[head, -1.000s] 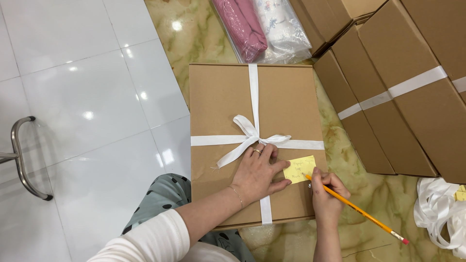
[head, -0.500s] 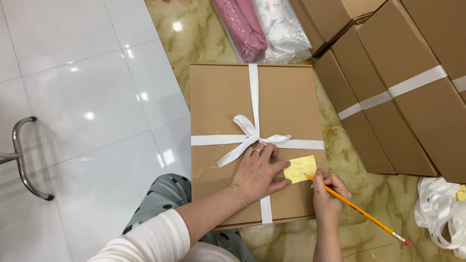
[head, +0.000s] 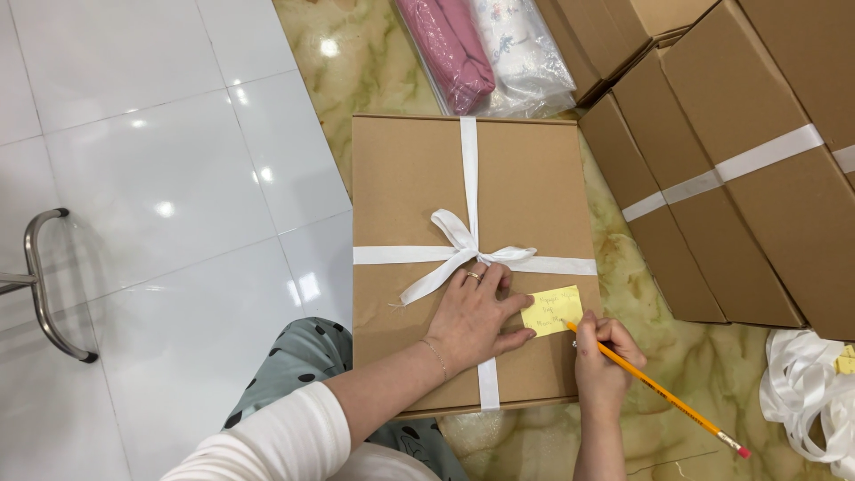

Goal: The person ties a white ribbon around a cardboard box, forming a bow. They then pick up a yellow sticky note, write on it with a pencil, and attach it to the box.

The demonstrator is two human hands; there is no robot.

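Observation:
A flat brown cardboard box (head: 410, 178) tied with a white ribbon bow (head: 463, 249) lies on the floor in front of me. A yellow sticky note (head: 552, 309) sits on its lower right corner. My left hand (head: 476, 312) lies flat on the box, fingers spread, pressing beside the note's left edge. My right hand (head: 601, 365) grips an orange pencil (head: 659, 392) with its tip on the note.
Several more brown boxes (head: 739, 169) with white ribbon stack at the right. Pink and white wrapped bundles (head: 485, 49) lie beyond the box. Loose white ribbon (head: 806, 392) piles at the lower right. A metal chair leg (head: 44, 285) stands at the left.
The pencil tip has shifted slightly along the note. My left hand stays flat on the box.

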